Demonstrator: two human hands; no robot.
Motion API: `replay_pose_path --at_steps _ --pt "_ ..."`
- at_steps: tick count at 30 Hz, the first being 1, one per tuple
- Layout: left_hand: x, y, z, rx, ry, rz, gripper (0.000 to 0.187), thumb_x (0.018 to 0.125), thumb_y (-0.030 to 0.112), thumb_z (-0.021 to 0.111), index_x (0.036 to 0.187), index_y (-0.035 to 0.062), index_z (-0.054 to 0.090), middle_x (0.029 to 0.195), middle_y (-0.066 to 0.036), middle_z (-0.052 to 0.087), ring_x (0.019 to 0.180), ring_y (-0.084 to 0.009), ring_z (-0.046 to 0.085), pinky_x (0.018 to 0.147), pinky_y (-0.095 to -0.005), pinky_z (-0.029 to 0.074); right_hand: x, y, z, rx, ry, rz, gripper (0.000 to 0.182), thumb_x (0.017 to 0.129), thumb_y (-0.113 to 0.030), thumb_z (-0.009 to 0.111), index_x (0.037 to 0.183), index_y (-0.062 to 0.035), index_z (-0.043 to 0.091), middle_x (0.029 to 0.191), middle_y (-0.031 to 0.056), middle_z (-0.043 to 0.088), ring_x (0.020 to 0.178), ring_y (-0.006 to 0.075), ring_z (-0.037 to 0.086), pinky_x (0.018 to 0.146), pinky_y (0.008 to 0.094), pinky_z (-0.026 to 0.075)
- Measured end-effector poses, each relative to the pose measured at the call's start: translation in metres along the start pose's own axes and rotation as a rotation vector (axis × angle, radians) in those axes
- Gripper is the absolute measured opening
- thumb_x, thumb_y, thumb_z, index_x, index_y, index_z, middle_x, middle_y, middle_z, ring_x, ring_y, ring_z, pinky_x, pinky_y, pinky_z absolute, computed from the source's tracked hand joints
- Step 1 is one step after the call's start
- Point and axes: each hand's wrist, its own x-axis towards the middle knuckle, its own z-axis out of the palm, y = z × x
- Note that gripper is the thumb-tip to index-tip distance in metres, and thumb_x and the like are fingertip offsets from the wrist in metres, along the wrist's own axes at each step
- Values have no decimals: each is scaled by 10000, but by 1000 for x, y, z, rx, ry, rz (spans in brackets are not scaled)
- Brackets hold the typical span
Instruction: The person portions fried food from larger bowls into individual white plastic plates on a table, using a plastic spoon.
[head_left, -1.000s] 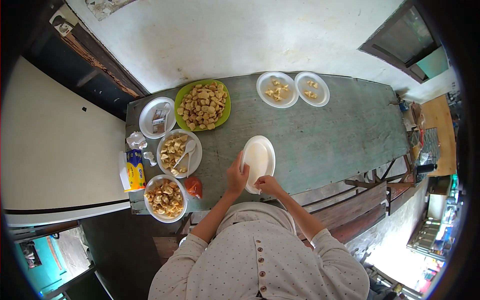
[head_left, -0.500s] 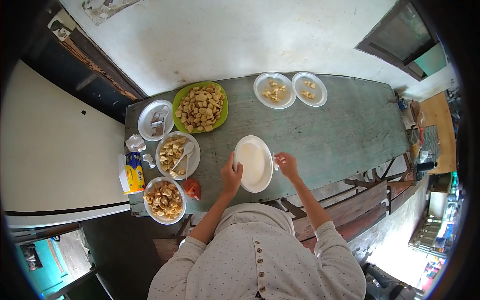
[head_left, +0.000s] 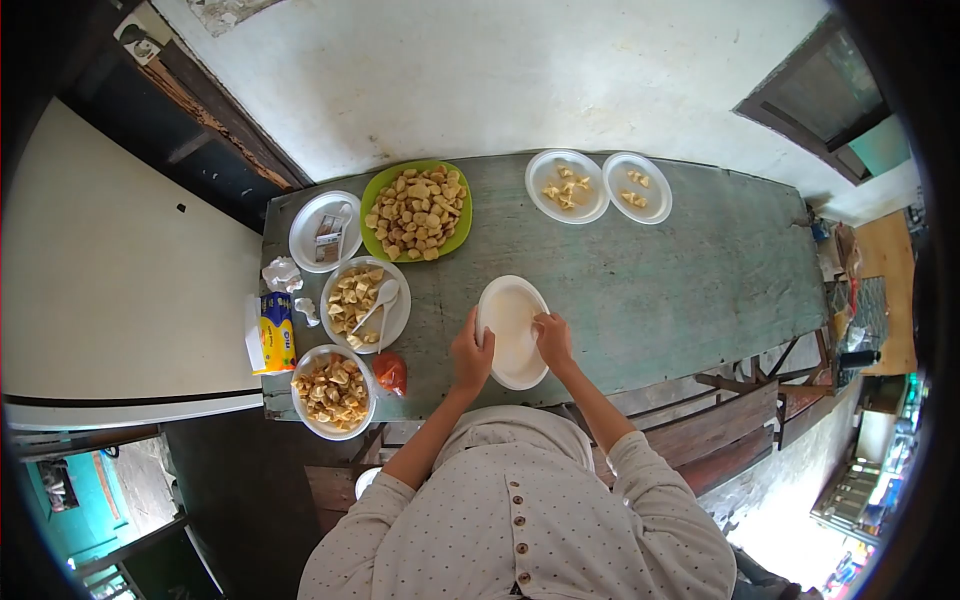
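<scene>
Just above the table's front edge is a white oval plate (head_left: 510,340) with nothing solid visible on it. My left hand (head_left: 470,352) grips its left rim, thumb over the inside and fingers round the outside. At the right rim is my right hand (head_left: 552,338), its fingers closed over the inner edge; whatever they pinch is too small to make out. Left of the plate, a white bowl of pale cut pieces (head_left: 352,292) holds white spoons (head_left: 386,293). Below that bowl sits another bowl of browner pieces (head_left: 335,392), beside a red bag (head_left: 391,373).
A green plate heaped with round pieces (head_left: 415,212) stands near the wall, beside a white plate with packets (head_left: 325,232). Two white plates (head_left: 566,212) (head_left: 655,209) with small pieces are at the back. A tissue pack (head_left: 277,333) lies at the left edge of the table (head_left: 720,270).
My right hand has moved left, from beside the plate onto its right rim. My left hand still holds the plate. The camera view has shifted slightly.
</scene>
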Motion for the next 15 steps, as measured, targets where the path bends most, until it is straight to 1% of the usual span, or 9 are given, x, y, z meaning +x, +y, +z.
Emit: replay_pose_path --at_steps 2,4,7,9,10,11,12,14,15 --pt "2 -3 1 12 22 25 381 775 86 553 1132 -39 506 890 -215 606 679 -240 600 630 -307 464 0 -1 5 134 128 49 128 729 -9 576 843 -33 628 793 165 603 720 312 597 634 378 471" --pt "4 -2 2 20 41 50 366 788 98 553 1125 -38 512 876 -215 607 674 -238 602 621 -304 462 -1 0 11 192 131 55 124 725 8 575 834 -23 625 781 166 607 697 300 601 624 363 472" --pt "5 7 -1 16 30 6 331 825 127 540 1110 -42 523 823 -215 602 627 -228 583 596 -300 451 -3 -10 12 294 141 53 120 722 36 569 822 -10 617 761 163 611 657 272 604 602 333 470" --pt "4 15 -3 46 -34 -120 303 858 137 510 1104 -37 530 760 -209 588 575 -209 545 572 -295 437 -6 -21 12 339 147 41 119 723 47 564 818 -5 613 752 159 612 639 255 603 589 317 469" --pt "3 12 -1 46 -36 -121 303 858 137 510 1104 -37 530 760 -209 588 575 -209 545 572 -295 437 -8 -26 12 370 148 9 121 722 56 560 817 0 611 752 156 611 635 245 601 585 309 468" --pt "3 7 1 30 7 -65 295 866 137 502 1100 -40 530 723 -212 577 549 -237 547 536 -309 428 -10 -31 12 401 149 -22 123 722 65 556 816 6 608 751 152 610 632 235 599 581 302 467" --pt "2 5 3 13 51 -10 287 874 137 493 1095 -42 530 686 -216 565 523 -264 549 499 -322 418 -12 -38 10 400 149 -19 123 722 65 556 816 6 608 751 152 610 632 235 599 581 302 467" --pt "3 6 3 15 41 -26 289 879 140 480 1102 -38 527 705 -219 572 541 -272 561 510 -324 426 -16 -53 4 484 82 -18 144 707 66 541 811 -6 612 771 168 598 695 303 588 634 361 456" --pt "3 6 2 15 34 -41 292 885 143 467 1108 -35 524 723 -222 578 559 -279 572 521 -326 435 -18 -58 3 483 83 -17 144 707 66 541 811 -6 612 771 168 598 695 303 588 634 361 456"
